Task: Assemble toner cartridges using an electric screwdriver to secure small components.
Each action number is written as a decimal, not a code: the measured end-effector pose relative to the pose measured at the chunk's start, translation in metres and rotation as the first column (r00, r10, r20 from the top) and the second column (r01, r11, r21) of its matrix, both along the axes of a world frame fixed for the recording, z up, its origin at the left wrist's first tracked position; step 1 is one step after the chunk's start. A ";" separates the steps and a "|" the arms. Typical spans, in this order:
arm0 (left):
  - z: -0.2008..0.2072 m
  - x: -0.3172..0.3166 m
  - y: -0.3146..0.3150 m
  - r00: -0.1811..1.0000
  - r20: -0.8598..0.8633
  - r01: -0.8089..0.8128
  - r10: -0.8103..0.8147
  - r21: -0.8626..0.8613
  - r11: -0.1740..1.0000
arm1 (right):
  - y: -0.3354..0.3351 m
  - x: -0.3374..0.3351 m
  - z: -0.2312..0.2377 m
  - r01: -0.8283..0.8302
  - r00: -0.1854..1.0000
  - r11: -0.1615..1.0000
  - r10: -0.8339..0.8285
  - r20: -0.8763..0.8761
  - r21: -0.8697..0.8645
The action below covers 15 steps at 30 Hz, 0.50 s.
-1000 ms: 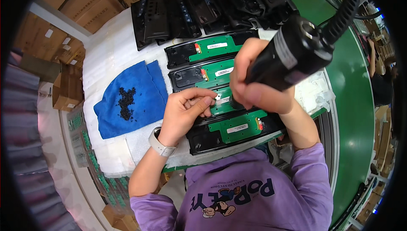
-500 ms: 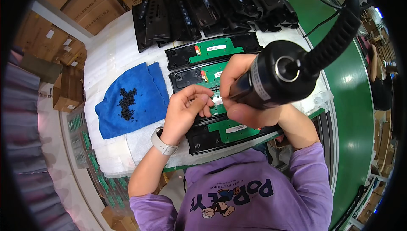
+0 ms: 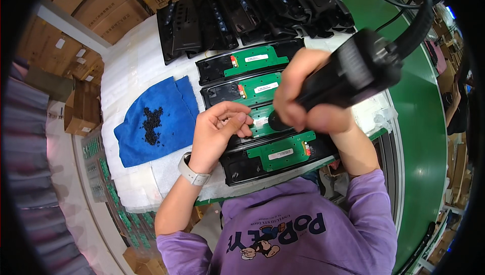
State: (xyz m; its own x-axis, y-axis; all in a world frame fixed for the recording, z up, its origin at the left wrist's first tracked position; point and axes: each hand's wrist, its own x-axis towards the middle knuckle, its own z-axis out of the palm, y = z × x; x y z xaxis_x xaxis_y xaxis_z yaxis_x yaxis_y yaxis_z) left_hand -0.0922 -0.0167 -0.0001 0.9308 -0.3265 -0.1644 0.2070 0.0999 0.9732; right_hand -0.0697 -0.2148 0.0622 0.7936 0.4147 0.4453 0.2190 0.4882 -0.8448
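My right hand (image 3: 298, 98) grips a black corded electric screwdriver (image 3: 348, 70), which is slanted and a little blurred. Its dark nose end points down at the third green circuit board (image 3: 260, 117) in a row of black plastic panels; whether the bit touches a screw is hidden. Just left of that nose, my left hand (image 3: 218, 129) rests with curled fingers, thumb and fingertips pressed together; what they hold, if anything, I cannot make out. Left of this hand, a blue cloth (image 3: 182, 104) carries a pile of small black screws (image 3: 150, 126).
Black panels with green boards lie behind (image 3: 259, 59) and in front (image 3: 280, 155) of my hands. Several black plastic housings (image 3: 242, 12) are stacked at the far side of the white-covered table (image 3: 129, 55). A thick black cable (image 3: 419, 27) hangs at upper right. Cardboard boxes (image 3: 108, 7) stand at far left.
The screwdriver has tipped, its cable end swinging up and to the right, so its nose over the board now shows. My left hand has barely moved.
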 end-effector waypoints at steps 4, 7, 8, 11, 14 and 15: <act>0.009 -0.002 0.000 0.999 -0.004 0.041 -0.041 -0.026 0.999 | -0.016 0.015 0.005 -0.076 0.989 0.945 0.031 0.146 0.319; 0.014 -0.005 0.000 0.995 -0.045 0.084 -0.087 -0.065 0.994 | -0.019 0.018 0.003 -0.069 0.988 0.916 0.007 0.154 0.394; 0.014 -0.005 0.000 0.992 -0.056 0.105 -0.110 -0.077 0.992 | -0.017 0.020 0.001 -0.071 0.990 0.898 0.010 0.141 0.435; 0.013 -0.005 0.001 0.991 -0.071 0.104 -0.110 -0.081 0.991 | -0.017 0.017 0.000 -0.067 0.994 0.909 0.026 0.106 0.412; 0.013 -0.005 0.001 0.991 -0.059 0.115 -0.118 -0.060 0.992 | -0.012 0.016 -0.002 -0.080 0.993 0.913 0.040 0.107 0.400; 0.013 -0.006 0.001 0.991 -0.059 0.116 -0.120 -0.060 0.991 | -0.011 0.015 -0.002 -0.079 0.994 0.913 0.039 0.106 0.400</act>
